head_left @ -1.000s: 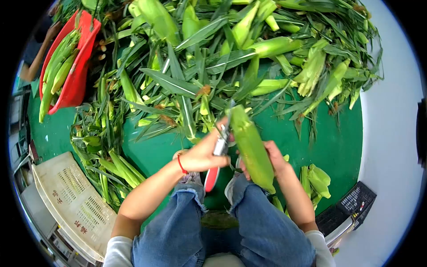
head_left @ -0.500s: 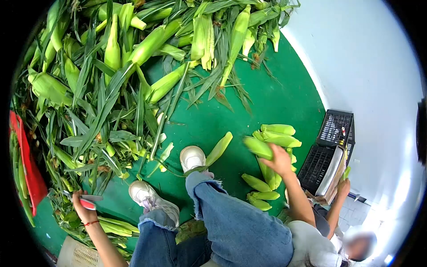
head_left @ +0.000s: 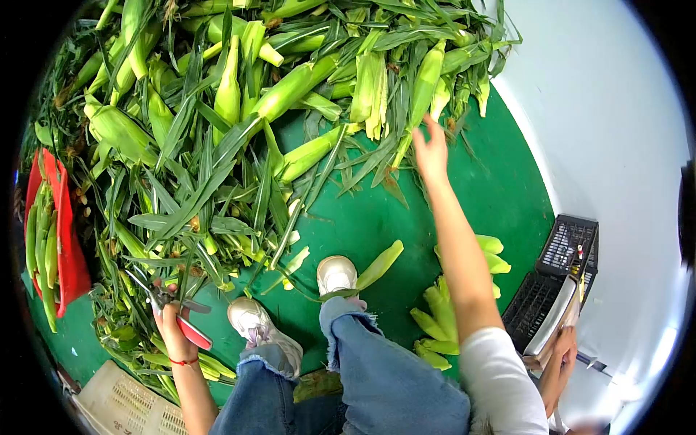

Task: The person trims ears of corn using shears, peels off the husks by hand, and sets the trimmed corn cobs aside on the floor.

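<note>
My left hand [head_left: 172, 328], a red band at its wrist, is closed around red-handled pruning shears [head_left: 194, 333] above husk scraps at the lower left. My right hand [head_left: 432, 148] stretches forward to the large heap of corn. Its fingers are spread beside the narrow lower end of a green, husk-covered ear of corn [head_left: 428, 80]; whether they touch it I cannot tell. Below my right forearm lies a small group of trimmed ears [head_left: 441, 312], partly hidden by the arm. One loose piece of green husk [head_left: 380, 264] rests by my shoe.
A big heap of corn and leaves [head_left: 181, 174] covers the upper left of the green floor [head_left: 348, 225]. A red bag [head_left: 71, 246] with long green pods stands far left, a pale crate [head_left: 130, 399] lower left. Black crates [head_left: 533, 312] and another person's hand [head_left: 562, 355] are at right.
My right hand has let go of an ear at the small group and moved up to the heap. My left hand has turned the shears and shifted slightly right. The view has shifted.
</note>
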Motion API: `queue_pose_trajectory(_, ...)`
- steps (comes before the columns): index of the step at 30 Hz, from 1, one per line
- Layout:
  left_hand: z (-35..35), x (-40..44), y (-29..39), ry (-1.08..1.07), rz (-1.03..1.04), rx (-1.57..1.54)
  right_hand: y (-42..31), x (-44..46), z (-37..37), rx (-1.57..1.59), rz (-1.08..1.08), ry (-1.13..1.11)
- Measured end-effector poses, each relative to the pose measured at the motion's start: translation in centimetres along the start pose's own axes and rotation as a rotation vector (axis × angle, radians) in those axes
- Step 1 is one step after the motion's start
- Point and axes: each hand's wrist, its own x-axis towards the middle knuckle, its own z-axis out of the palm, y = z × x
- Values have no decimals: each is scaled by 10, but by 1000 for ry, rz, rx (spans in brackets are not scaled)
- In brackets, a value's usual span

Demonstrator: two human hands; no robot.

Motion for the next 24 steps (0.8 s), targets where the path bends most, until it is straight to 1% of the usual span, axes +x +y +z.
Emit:
queue_pose_trajectory(1, 2, -3, 4, -19, 40, 32, 18, 30, 27, 66, 171, 190)
queue_pose_trajectory(2, 4, -4, 6, -36, 85, 59, 35, 48, 48, 360, 507, 123)
queue_pose_trajectory(3, 6, -4, 5, -26, 103, 52, 32, 59, 60, 651, 843, 38)
queue_pose_trajectory(4, 3, -5, 4, -31, 98, 108, 34, 62, 64, 549, 861, -117)
queue_pose_trajectory(5, -1, -4, 5, -45, 89, 172, 38, 59, 69, 703, 869, -74)
queue_pose_trajectory(7, 7, -1, 2, -49, 94, 138, 16, 34, 55, 880, 748, -93)
queue_pose_trajectory(9, 16, -5, 2, -55, 87, 143, 28, -2, 32, 951, 766, -195)
queue_pose_trajectory(11, 28, -4, 6, -68, 98, 173, 6, -58, -2, 806, 803, -276)
queue_pose_trajectory(12, 27, -1, 4, -105, 121, 249, 7, -90, -11, 670, 760, -234)
queue_pose_trajectory(13, 32, -3, 1, -109, 158, 229, 8, -121, -19, 537, 714, -194)
queue_pose_trajectory(15, 48, -8, 8, -182, 81, 197, 7, -175, -45, 132, 422, -241)
queue_pose_trajectory(16, 54, -6, 9, -243, 64, 209, -3, -193, -61, 42, 347, -247)
queue_pose_trajectory(17, 59, -7, 17, -264, 44, 313, -12, -202, -78, -44, 271, -250)
queue_pose_trajectory(19, 70, -5, 30, -306, 149, 438, -13, -199, -110, -310, -179, -324)
queue_pose_trajectory(21, 85, 2, 44, -435, 312, 409, -33, -167, -129, -393, -597, -467)
queue_pose_trajectory(22, 88, 10, 51, -516, 379, 465, -51, -148, -128, -423, -762, -555)
queue_pose_trajectory(24, 101, 19, 60, -750, 123, 425, -90, -115, -118, -446, -991, -708)
